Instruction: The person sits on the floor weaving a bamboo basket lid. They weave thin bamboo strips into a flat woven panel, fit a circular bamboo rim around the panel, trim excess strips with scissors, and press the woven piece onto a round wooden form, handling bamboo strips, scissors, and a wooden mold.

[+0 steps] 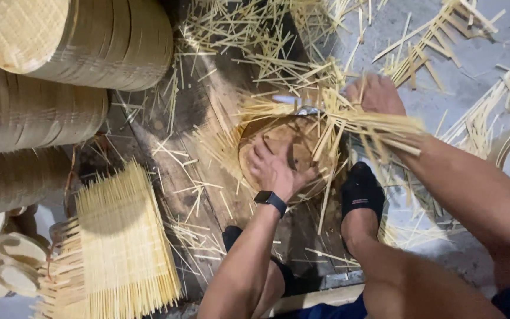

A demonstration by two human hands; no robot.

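Left hand flat on disc, right hand behind strips.

At frame centre, the left hand (275,170), fingers spread, presses the round brown wooden disc (284,142). Just beyond, pale yellow bamboo strips (349,121) overlie the disc; the right hand (376,94) touches them, its grip hidden. Stacked woven bamboo trays (84,41) fill the upper left.

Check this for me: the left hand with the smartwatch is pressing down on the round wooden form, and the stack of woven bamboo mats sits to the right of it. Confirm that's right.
One detail is wrong. In the head view the stack of woven bamboo mats lies to the left of the round wooden form, not the right. The left hand, smartwatch on its wrist, does press on the form.
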